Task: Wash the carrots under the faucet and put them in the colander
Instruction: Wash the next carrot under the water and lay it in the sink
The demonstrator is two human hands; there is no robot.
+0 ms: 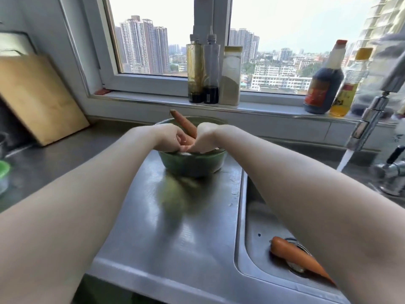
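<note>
Home kitchen, steel sink, running faucet, sauce bottles on windowsill

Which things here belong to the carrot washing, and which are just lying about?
Job: left hand, right hand, held carrot, green colander, carrot in sink, running faucet.
Lying about: cutting board, oil bottle, dark sauce bottle.

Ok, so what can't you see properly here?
Head view:
Inside of the colander: covered by the left hand and right hand, so carrots in it can't be counted.
Lower end of the held carrot: hidden between the fingers.
Tip of the sink carrot: behind the right forearm.
Bottle labels: blurred.
</note>
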